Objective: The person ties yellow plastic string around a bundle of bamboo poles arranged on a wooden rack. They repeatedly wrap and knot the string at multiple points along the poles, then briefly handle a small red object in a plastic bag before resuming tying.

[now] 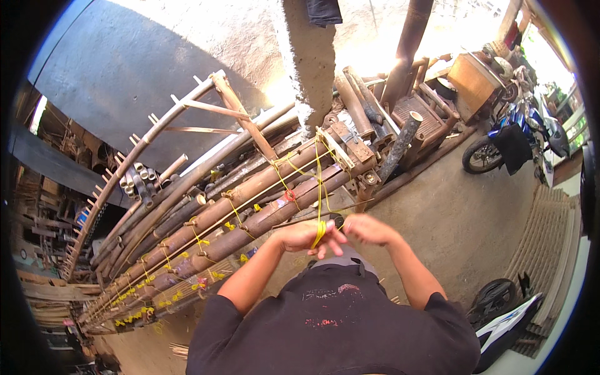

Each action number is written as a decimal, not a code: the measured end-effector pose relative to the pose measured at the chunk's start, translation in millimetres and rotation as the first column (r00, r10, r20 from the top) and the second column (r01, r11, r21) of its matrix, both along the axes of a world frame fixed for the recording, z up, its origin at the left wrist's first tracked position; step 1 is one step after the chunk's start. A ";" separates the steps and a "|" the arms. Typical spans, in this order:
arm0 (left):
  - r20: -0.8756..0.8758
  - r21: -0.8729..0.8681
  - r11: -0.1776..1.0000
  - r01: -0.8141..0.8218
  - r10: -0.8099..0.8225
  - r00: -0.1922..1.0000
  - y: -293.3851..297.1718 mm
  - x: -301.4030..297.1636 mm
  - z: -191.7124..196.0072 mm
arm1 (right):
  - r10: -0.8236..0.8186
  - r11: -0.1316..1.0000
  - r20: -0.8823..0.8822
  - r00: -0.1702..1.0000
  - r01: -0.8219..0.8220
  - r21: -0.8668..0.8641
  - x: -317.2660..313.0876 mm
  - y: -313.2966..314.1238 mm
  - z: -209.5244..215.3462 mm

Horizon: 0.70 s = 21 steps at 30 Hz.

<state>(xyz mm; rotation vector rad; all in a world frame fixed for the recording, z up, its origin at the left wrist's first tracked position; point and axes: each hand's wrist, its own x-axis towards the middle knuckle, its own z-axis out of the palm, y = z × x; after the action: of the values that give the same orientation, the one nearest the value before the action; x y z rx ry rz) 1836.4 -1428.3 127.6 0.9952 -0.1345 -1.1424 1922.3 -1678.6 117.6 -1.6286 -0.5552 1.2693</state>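
Note:
Yellow cord (320, 232) is looped around my left hand (306, 236), whose fingers are partly curled and partly spread. Strands of the cord run up from it to the near end of a long bamboo frame (269, 219). Just to the right, my right hand (370, 229) is closed, its fingertips turned toward the left hand; what it pinches is too small to make out. A small dark round thing (338, 221) shows between the hands. Many yellow ties and a red ring (289, 195) sit along the frame's tubes.
Beside the frame lie stacked bamboo poles (181, 187) and a curved, pegged bamboo piece (134, 153). A concrete post (310, 69) stands beyond. To the right are a wooden chair (422, 112), a wooden cabinet (472, 78) and a blue motorcycle (512, 134); another vehicle part (509, 322) is nearer.

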 end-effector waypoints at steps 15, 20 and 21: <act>0.195 0.131 0.801 -0.585 0.557 0.807 -12.3 -3.4 13.6 | 0.456 0.853 0.176 0.873 -0.484 0.195 -9.8 1.2 37.2; 0.000 -0.176 0.982 -0.064 0.065 0.998 16.6 6.5 0.8 | -0.189 0.965 0.051 0.981 0.176 0.192 1.8 11.9 20.4; 0.163 0.166 0.980 -0.111 0.084 0.983 3.9 -1.5 25.4 | -0.229 0.942 0.085 0.970 0.199 0.270 3.5 13.9 28.9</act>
<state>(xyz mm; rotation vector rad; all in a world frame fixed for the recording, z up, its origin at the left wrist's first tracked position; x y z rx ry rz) 1834.9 -1424.4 153.0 1.2345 -0.1101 -0.9984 1925.7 -1664.7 146.5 -1.5018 -0.5721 0.9062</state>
